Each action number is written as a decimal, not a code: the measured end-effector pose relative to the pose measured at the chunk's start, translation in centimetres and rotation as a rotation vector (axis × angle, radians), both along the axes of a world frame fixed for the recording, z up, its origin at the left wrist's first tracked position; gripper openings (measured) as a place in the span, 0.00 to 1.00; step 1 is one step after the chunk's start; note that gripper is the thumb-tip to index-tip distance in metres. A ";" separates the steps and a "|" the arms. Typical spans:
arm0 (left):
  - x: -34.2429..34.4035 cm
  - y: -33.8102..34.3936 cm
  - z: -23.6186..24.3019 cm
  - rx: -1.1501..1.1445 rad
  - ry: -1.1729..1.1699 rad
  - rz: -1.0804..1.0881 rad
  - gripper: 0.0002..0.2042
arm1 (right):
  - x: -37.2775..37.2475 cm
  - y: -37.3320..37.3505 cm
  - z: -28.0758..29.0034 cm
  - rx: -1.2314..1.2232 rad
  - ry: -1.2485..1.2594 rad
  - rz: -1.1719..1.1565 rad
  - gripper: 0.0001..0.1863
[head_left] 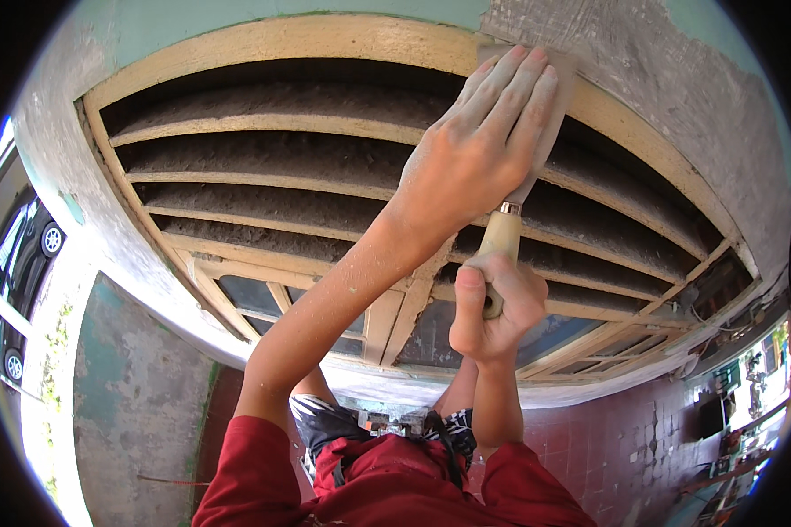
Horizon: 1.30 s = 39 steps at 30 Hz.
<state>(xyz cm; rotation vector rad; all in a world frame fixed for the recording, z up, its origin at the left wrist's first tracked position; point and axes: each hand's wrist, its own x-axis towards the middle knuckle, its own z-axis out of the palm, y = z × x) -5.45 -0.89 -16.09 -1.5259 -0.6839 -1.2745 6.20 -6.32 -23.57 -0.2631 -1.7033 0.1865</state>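
A scraper with a pale handle, a metal collar and a broad dusty blade points up at the wall above a louvred vent. Wrapped round the lower handle, the fingers of my right hand hold it from below. My left hand lies stretched flat along the blade, dusted grey, its fingertips near the blade's upper end. That end meets the scraped grey wall just over the cream wooden vent frame. My left palm and part of the blade are hidden.
Dusty wooden slats run across the vent, with glazed window panels below. Red floor tiles spread at the lower right, near assorted household objects. Outside on the left stands a dark car, past a low patchy wall.
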 end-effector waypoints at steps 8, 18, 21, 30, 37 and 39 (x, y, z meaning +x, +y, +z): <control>0.7 -0.2 -0.5 0.029 -0.031 0.022 0.18 | 0.6 0.6 -1.2 0.090 -0.025 -0.027 0.11; 0.1 0.2 0.5 0.090 -0.012 0.005 0.18 | -0.4 1.3 -1.1 0.099 -0.004 0.008 0.11; -0.1 0.0 -0.3 0.048 -0.003 0.028 0.18 | -0.5 1.4 -2.4 0.049 -0.004 0.052 0.11; -0.6 -0.6 -0.1 0.062 0.032 0.041 0.17 | -1.6 0.0 -3.5 -0.250 0.144 0.280 0.08; -1.0 -0.8 0.2 0.069 0.050 0.072 0.17 | -2.5 0.0 -2.6 -0.155 0.126 0.359 0.16; -1.0 -1.0 0.3 0.063 0.057 0.084 0.17 | -2.6 0.0 -2.5 -0.154 0.135 0.365 0.16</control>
